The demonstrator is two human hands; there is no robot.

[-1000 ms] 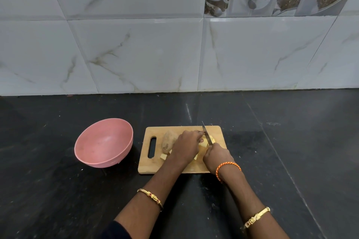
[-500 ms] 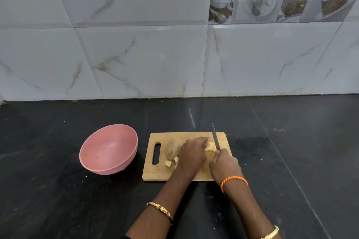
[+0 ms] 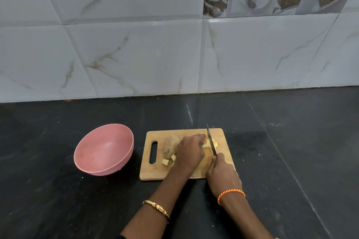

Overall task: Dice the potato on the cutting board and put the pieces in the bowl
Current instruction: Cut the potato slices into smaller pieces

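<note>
A wooden cutting board [image 3: 153, 172] with a handle slot lies on the black counter. On it rests a brown unpeeled potato half [image 3: 170, 146], with a few pale cut cubes [image 3: 165, 161] at its near side. My left hand [image 3: 190, 152] curls over a pale potato piece [image 3: 210, 143] and holds it down. My right hand [image 3: 221, 173] grips the handle of a knife [image 3: 210, 138], whose blade stands in that piece just right of my left fingertips. A pink bowl [image 3: 104, 149] sits left of the board, with nothing in it.
The black stone counter [image 3: 291, 161] stretches wide to the right and left of the board. A white marble-tiled wall [image 3: 155, 54] rises behind it.
The view has tilted so that the board sits lower in the frame. The knife blade has swung more upright and now stands in the pale piece. My left hand stays on the potato.
</note>
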